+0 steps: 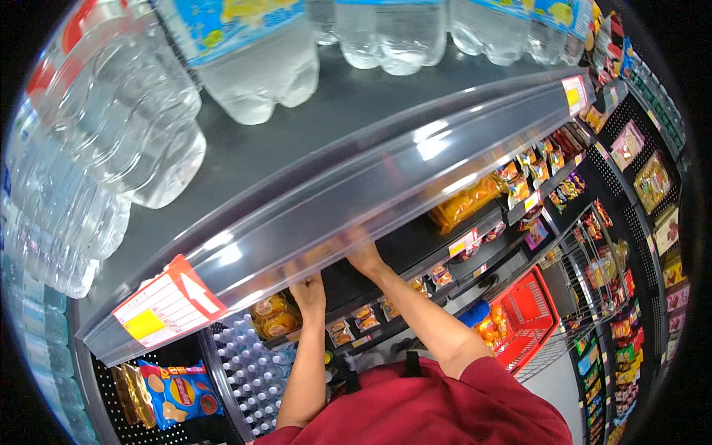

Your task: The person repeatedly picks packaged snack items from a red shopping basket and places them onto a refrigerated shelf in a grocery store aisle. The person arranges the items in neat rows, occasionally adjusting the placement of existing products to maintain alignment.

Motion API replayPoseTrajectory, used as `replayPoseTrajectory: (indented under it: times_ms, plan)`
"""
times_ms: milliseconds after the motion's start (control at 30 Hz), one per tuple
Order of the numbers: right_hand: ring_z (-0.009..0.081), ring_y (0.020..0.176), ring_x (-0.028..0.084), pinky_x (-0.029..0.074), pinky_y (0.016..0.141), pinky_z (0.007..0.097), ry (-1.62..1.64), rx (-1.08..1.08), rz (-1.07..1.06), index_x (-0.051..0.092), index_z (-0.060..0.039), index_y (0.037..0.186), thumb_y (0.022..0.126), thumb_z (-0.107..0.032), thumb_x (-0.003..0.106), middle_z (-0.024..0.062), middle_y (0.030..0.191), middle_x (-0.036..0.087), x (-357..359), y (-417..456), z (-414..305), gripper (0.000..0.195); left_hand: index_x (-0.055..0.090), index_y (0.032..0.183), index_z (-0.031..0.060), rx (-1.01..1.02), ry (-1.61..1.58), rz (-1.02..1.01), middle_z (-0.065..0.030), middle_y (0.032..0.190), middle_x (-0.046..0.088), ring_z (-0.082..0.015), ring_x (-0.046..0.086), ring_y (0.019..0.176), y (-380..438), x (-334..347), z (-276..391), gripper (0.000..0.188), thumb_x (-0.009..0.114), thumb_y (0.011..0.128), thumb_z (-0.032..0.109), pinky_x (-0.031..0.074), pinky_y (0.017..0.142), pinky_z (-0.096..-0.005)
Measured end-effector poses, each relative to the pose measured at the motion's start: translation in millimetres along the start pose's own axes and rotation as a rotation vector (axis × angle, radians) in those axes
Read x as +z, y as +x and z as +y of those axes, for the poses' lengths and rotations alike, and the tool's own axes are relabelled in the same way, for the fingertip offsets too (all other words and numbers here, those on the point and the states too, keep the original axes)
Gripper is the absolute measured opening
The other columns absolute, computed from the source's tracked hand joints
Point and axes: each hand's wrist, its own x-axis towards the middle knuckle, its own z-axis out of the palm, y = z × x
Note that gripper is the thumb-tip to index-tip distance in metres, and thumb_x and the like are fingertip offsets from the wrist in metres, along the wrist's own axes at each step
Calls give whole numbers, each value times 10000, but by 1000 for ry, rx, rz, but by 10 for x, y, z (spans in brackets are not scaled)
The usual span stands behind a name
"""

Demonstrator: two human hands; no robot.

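Both of my hands reach onto a dark shelf [339, 281] under a higher shelf, partly behind its clear plastic front strip [334, 222]. My left hand [307, 290] is next to packaged round buns [275, 316], with its fingers blurred by the strip. Farther right, my right hand [364, 257] extends over the dark shelf surface, its fingertips also behind the plastic. Something brownish shows faintly between the hands through the strip; whether either hand holds it cannot be seen. A yellow-orange bread package [467, 204] lies to the right on the same shelf.
Large water bottles [128, 117] stand on the upper shelf, close to my head. A price label [169, 300] is fixed to its front edge. Right of my body, a metal shopping cart [584, 289] stands near a red basket [525, 317]. Snack bags [178, 392] hang at lower left.
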Motion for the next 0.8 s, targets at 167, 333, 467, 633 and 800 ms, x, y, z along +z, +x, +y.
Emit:
replayPoseTrajectory:
  times_ms: [167,333,467,633,800]
  plan:
    - [265,956,682,566,796,359,181,135,26,653,-38,1176,882,-107,748,159,1085,663,-184,-85,28,316,383,1500,37,-139,10,0,-109,1325,503,-187,564,1105,-143,78,889,601,573,939,-69,499,905,-283]
    - [110,848,641,548,661,262,322,120,121,668,-50,1186,970,-112,661,62,1017,668,-625,-519,-150,225,506,1389,-9,-19,245,-238,-175,1329,512,-304,560,1174,-350,212,1246,495,654,922,62,481,939,-387]
    - [155,865,650,519,745,316,435,240,124,671,-17,1136,951,-95,637,118,972,688,-1145,-1092,-321,203,521,1379,2,157,483,-565,-211,1472,463,-399,427,1353,-442,426,1448,549,699,903,211,303,1142,-516]
    - [120,833,669,546,706,292,397,302,269,673,-46,1148,1010,-179,598,63,874,686,-1746,-2008,119,206,366,1531,95,247,873,-805,-173,1590,327,-428,328,1426,-565,714,1614,857,789,811,290,251,1171,-599]
    - [112,762,653,551,663,275,281,716,738,691,-41,1133,1007,-150,590,35,884,677,-2545,-3254,1055,195,310,1572,143,339,1150,-940,-144,1617,298,-415,343,1420,-570,907,1700,906,800,816,241,349,1124,-586]
